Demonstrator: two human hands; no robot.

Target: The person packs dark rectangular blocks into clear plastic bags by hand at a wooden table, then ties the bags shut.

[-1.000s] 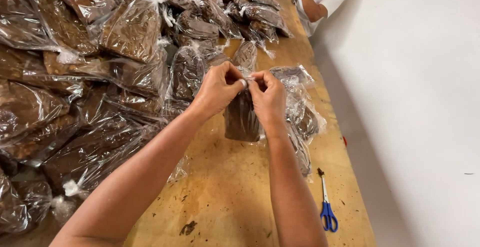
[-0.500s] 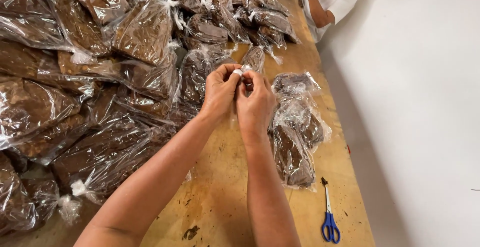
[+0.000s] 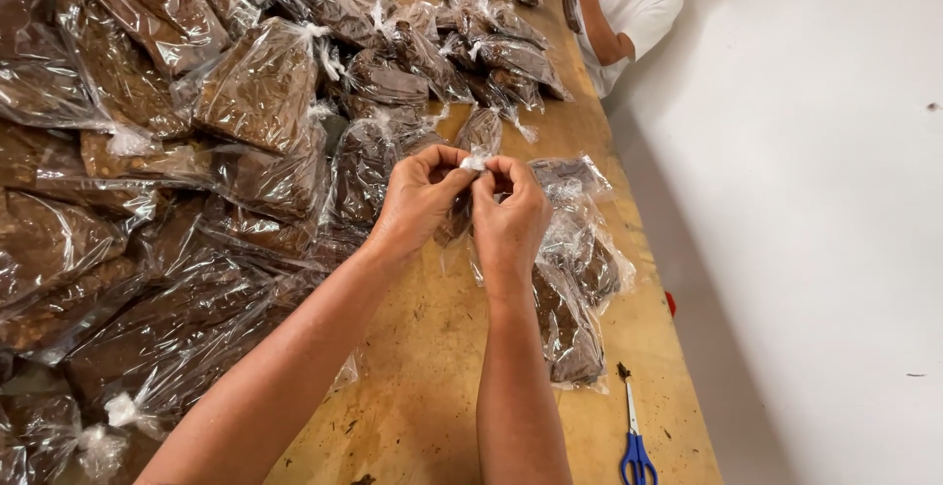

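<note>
Now your left hand (image 3: 417, 200) and right hand (image 3: 511, 215) have come close together, fingers pinched shut on the twisted white top of the small clear plastic bag of brown stuff (image 3: 457, 218). It hangs over the yellow wooden table (image 3: 432, 387), so the neck looks nearly tied. Blue-handled scissors (image 3: 635, 436) lie apart.

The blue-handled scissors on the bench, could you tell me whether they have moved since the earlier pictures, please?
No. The blue-handled scissors lie at the same spot near the wooden bench's right edge, just beyond the nearest filled bag; only the camera shifted.
</note>
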